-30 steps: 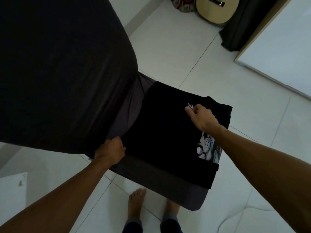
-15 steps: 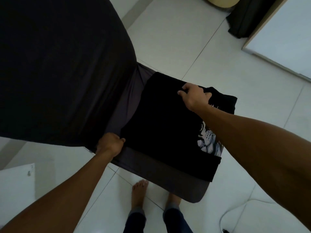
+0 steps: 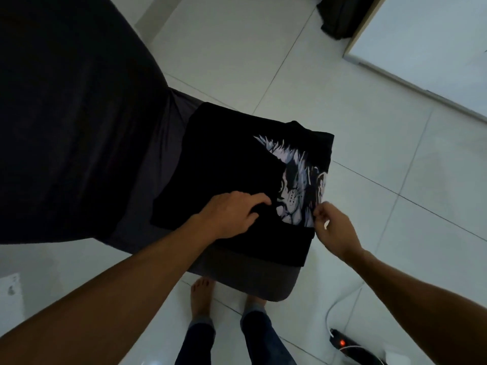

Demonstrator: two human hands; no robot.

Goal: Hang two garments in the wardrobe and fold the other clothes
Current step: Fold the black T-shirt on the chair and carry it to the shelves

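My left hand (image 3: 232,214) lies on top of the black t-shirt (image 3: 237,167), fingers spread and slightly bent, the fingertips bunching a small fold of the cloth at the edge of the white print (image 3: 297,185). Grip there: fairly wide, pressing and lightly gathering fabric, not a full clench. My right hand (image 3: 333,227) sits at the shirt's right edge, thumb and forefinger brought together in a narrow pinch on the hem just beside the print; the other fingers are curled. I cannot tell how much cloth is actually caught between them.

The t-shirt is partly folded and lies flat on the near corner of the bed (image 3: 163,159), which has a dark grey sheet. The print faces up on the right half. A large dark cover (image 3: 73,114) fills the bed to the left of the shirt.

Count: one t-shirt, two hands, both on it. Two bare feet (image 3: 201,296) in dark jeans stand on the white tile floor (image 3: 369,154) just below the bed corner. One power strip (image 3: 350,345) with a red light lies on the floor at lower right, a white cable (image 3: 333,308) running from it. One dark cloth item (image 3: 340,17) at the top right, beside a white panel (image 3: 427,43).
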